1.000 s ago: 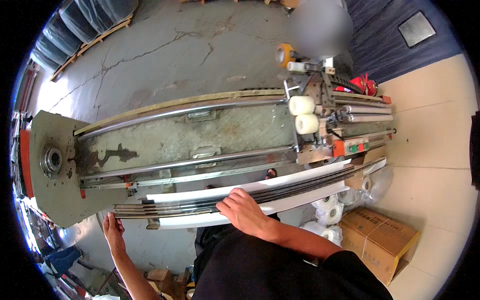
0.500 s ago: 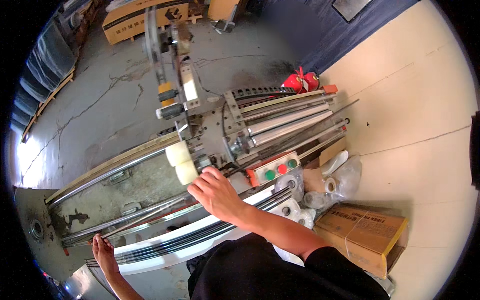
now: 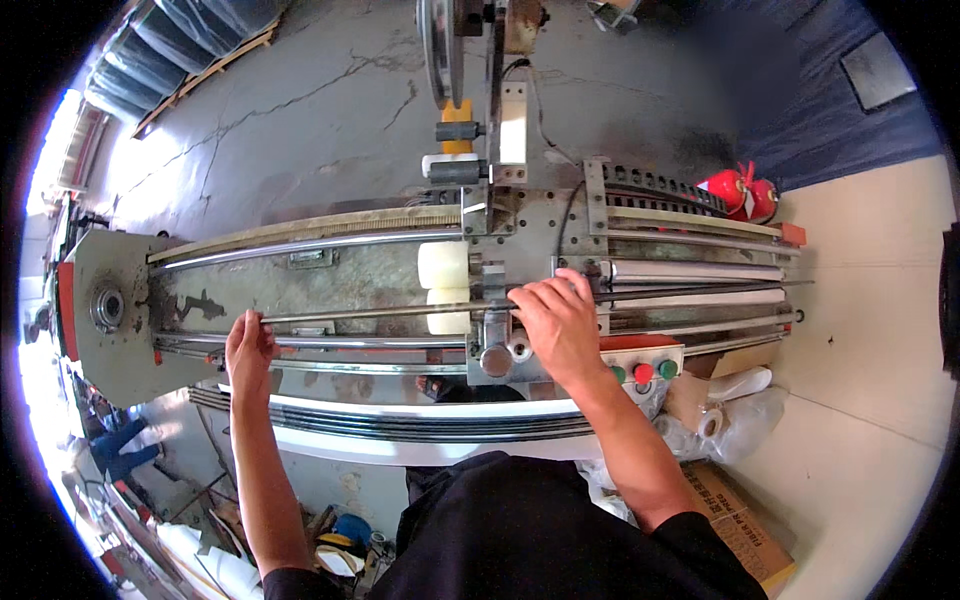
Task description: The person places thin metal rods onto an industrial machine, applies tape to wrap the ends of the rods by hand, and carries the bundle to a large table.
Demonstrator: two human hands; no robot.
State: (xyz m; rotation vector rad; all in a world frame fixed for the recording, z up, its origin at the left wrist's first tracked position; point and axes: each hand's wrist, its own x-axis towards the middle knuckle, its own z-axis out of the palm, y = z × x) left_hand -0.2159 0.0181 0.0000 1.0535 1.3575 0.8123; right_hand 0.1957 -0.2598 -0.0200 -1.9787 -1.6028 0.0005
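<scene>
A long thin metal rod (image 3: 370, 314) runs left to right above the bed of a long machine. My left hand (image 3: 250, 352) pinches its left end between closed fingers. Further along, my right hand (image 3: 560, 322) is closed over the rod beside the machine's carriage plate (image 3: 530, 225); its fingertips are partly hidden. Just left of the carriage, two cream rollers (image 3: 443, 268) sit one behind the other, and the rod passes over the nearer one. Right of my right hand, a dark rod continues over pale cylinders, reaching past the machine's right end.
A button box (image 3: 641, 360) with red and green buttons sits near my right forearm. Several dark rods (image 3: 400, 427) lie along the near side. A grey end plate (image 3: 110, 310) stands at left. Red fire extinguishers (image 3: 735, 190), plastic-wrapped rolls and a carton (image 3: 745, 520) are at right.
My view has turned, so the machine now lies nearly level. My right hand has shifted from beside the cream rollers to right of them; my left hand still pinches the rod end, now nearer the bed's middle.
</scene>
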